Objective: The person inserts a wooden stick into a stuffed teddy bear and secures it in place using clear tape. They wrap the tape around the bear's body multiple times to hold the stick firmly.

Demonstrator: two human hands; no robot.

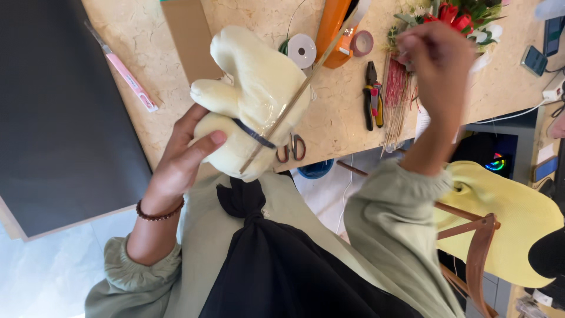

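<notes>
My left hand (pixel 187 158) grips a cream plush toy (pixel 254 88) with a dark band around it, held up over the table edge. A strip of clear tape (pixel 300 91) runs tight from the toy up toward the orange tape dispenser (pixel 333 26). My right hand (pixel 436 65) is raised and blurred at the upper right, fingers pinched together near the red stems; what it pinches I cannot make out.
On the beige marble table (pixel 147 35) lie a pink pen (pixel 126 73), a brown card strip (pixel 191 35), a white tape roll (pixel 302 50), pliers (pixel 372 94), small scissors (pixel 292 147), red flowers (pixel 456 15). A black board (pixel 59 106) lies left. A yellow chair (pixel 500 218) stands right.
</notes>
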